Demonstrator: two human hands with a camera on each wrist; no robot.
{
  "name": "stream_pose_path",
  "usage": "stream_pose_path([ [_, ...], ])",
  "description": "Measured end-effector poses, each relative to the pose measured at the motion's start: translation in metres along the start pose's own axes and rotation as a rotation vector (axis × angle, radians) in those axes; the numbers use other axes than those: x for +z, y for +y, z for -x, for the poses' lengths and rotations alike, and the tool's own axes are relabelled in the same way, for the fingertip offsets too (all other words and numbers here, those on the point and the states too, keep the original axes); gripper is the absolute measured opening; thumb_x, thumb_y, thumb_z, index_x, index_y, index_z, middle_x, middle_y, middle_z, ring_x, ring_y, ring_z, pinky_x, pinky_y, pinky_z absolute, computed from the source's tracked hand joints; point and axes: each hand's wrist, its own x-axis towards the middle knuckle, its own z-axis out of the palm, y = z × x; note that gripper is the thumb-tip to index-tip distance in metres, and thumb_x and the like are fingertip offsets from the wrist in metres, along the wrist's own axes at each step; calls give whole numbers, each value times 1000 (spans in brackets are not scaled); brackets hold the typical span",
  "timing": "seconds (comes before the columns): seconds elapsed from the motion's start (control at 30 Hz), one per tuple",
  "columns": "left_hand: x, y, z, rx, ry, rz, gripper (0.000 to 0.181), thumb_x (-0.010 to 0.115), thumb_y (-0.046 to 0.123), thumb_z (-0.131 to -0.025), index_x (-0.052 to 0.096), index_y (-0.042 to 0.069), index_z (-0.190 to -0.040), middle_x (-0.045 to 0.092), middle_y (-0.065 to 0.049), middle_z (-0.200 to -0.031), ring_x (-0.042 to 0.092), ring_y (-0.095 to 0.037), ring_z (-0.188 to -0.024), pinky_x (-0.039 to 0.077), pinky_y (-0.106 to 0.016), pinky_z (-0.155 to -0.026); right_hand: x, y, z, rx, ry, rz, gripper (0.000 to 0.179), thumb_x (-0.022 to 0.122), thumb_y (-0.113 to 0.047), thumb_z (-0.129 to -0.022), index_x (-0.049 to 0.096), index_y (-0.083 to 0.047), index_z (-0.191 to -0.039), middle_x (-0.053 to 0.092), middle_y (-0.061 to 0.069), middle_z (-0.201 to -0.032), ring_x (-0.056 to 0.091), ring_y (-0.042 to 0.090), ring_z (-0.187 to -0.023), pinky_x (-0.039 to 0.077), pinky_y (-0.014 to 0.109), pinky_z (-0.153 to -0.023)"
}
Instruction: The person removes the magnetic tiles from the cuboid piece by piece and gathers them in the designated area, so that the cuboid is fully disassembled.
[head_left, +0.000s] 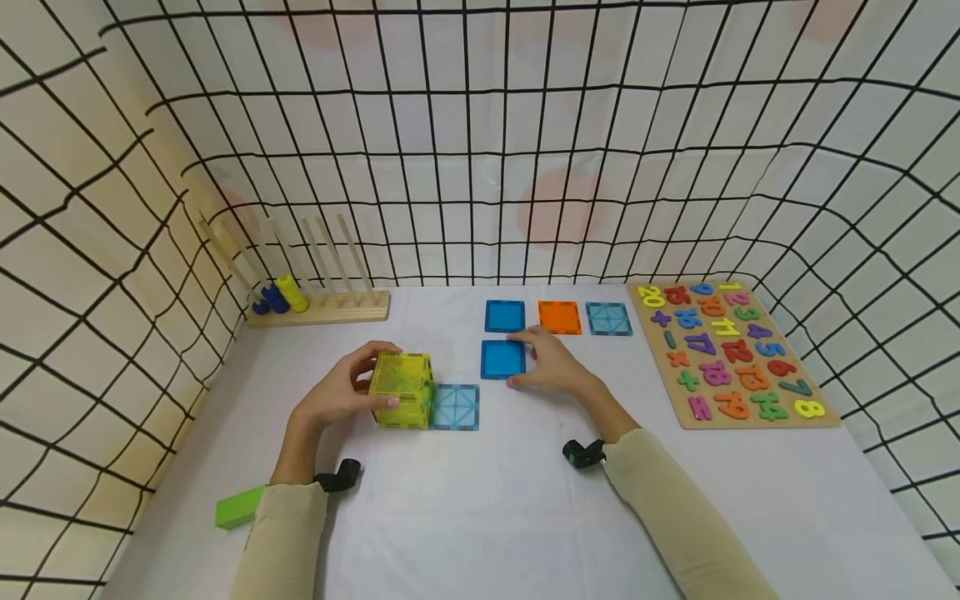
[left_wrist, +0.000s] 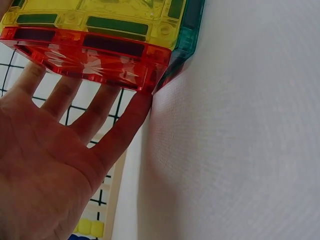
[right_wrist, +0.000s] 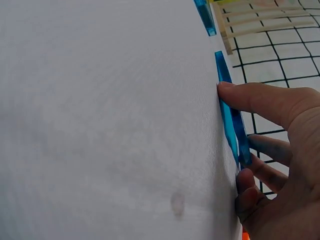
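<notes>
The left hand (head_left: 339, 393) is clamped round the box of yellow tiles (head_left: 402, 375), thumb on its near face and fingers round its far left side; the left wrist view shows those fingers by its red side (left_wrist: 92, 65). The right hand (head_left: 553, 363) pinches the blue tile (head_left: 501, 360) between thumb and forefinger at its right end. A light-blue tile (head_left: 455, 407) touches the box's right side.

A white cloth covers the desk (head_left: 480, 517), and a black wire grid (head_left: 468, 92) rises along its far and side edges. Near the far edge lie a second blue tile (head_left: 504, 316), an orange tile (head_left: 558, 317) and a patterned tile (head_left: 608, 319). The peg rack (head_left: 345, 310) stands at the far left corner, the number board (head_left: 806, 422) lies along the right edge, and a green block (head_left: 238, 508) sits near the left edge, beside the left sleeve. A broad stretch of cloth separates the forearms, running to the near edge.
</notes>
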Motion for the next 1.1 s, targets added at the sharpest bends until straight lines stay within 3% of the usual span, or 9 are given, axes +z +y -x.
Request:
stream_pose_path([
  [0.23,1,2,0,9,-8,-11,72,89,26,-77,53,27,-139,56,0,-141,51,-30,-127,46,-52,-111,-1,-1,3,9,-2,6,79,85,-35,-84,51,-14,-152,44,16,-156,55,33,-119,55,48,-103],
  [0.43,2,5,-1,26,-33,-59,78,87,27,-78,51,20,-147,55,-2,-147,50,-29,-130,47,-52,-109,-3,-1,10,-2,41,-26,81,86,-37,-82,50,-14,-151,50,14,-147,53,27,-108,55,38,-87],
  [0.57,4,7,0,30,-30,-97,74,87,29,-77,54,26,-143,58,-2,-146,50,-30,-129,47,-56,-107,-4,0,17,-24,87,-71,78,87,-35,-83,52,-13,-149,55,13,-138,55,24,-101,55,32,-81],
  [0.7,5,10,2,38,-29,-111,72,88,30,-76,55,29,-140,59,-1,-144,50,-31,-130,48,-57,-107,-5,0,26,-40,115,-112,75,86,-35,-85,52,-13,-148,58,12,-135,58,24,-100,58,33,-84],
  [0.93,6,12,1,54,-45,-127,74,89,30,-73,56,26,-139,60,-2,-140,53,-30,-124,52,-42,-97,-3,-8,40,-92,130,-148,70,84,-33,-87,53,-10,-146,64,11,-126,62,23,-105,60,39,-91],
  [1.1,5,13,1,49,-61,-148,79,89,32,-74,54,21,-145,58,0,-144,52,-30,-128,52,-46,-99,1,-17,48,-125,108,-168,70,83,-34,-88,54,-7,-145,65,13,-118,62,23,-103,60,39,-90],
])
